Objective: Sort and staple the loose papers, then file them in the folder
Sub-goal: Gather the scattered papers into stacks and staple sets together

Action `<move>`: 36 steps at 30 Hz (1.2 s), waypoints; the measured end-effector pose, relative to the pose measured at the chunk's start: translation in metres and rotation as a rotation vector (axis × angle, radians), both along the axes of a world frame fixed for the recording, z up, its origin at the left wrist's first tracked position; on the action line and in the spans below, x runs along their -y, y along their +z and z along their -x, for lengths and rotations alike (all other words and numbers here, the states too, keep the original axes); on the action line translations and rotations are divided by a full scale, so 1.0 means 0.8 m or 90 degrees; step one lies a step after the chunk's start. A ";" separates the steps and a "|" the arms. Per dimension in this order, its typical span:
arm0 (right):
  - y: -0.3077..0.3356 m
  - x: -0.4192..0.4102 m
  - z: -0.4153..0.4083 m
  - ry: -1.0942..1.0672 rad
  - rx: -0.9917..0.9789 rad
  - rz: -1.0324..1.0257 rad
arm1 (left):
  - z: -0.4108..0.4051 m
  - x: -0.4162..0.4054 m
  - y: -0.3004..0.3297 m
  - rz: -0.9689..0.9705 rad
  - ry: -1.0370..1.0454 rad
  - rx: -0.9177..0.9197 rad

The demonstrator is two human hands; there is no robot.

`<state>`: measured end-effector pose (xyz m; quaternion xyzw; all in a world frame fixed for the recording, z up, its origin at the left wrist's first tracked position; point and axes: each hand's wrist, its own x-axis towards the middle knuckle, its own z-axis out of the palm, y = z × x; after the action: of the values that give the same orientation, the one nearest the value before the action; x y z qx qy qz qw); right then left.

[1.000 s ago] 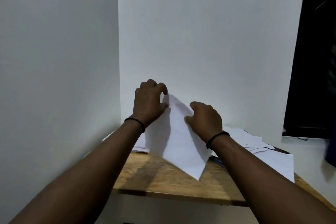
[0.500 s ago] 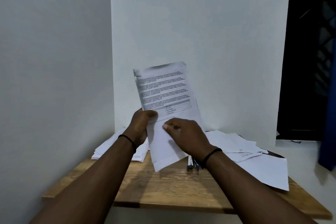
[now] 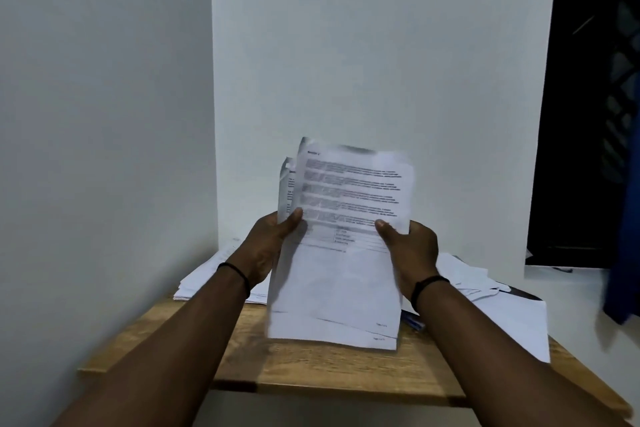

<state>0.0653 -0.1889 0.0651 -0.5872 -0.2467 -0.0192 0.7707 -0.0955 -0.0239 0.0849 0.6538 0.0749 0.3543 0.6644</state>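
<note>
1. The small bundle of white printed paper sheets (image 3: 341,253) is up in the air over the wooden table (image 3: 311,367), printed side facing the camera, sheets a bit fanned out so the edges don't line up.
2. Left hand (image 3: 268,246) grips the bundle's left edge, thumb on the front, about halfway up the pages.
3. Right hand (image 3: 410,248) does the same on the right edge, thumb pressed on the printed face. So the bundle sits right between both hands.
4. Behind the left wrist there's a flat pile of white papers (image 3: 207,279) lying on the table.
5. On the right, a messier scatter of loose white sheets (image 3: 502,305) covers that end of the table.
6. Something blue (image 3: 414,322) peeks out just under the bundle's right corner, can't tell what it is.
</note>
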 end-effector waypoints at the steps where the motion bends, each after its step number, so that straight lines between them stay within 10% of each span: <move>1: 0.000 0.001 0.001 0.012 -0.008 -0.032 | -0.001 -0.001 0.000 -0.002 0.010 0.011; 20: -0.008 -0.020 0.030 0.091 0.015 -0.081 | 0.014 -0.015 -0.004 -0.077 0.053 0.076; 36: -0.110 -0.073 0.045 0.136 0.084 0.213 | 0.013 -0.080 -0.105 -0.001 0.156 -0.046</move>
<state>0.0294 -0.1302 -0.0229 -0.6747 -0.3575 0.0655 0.6424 -0.1057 0.0398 0.0011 0.6524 0.1779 0.4094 0.6124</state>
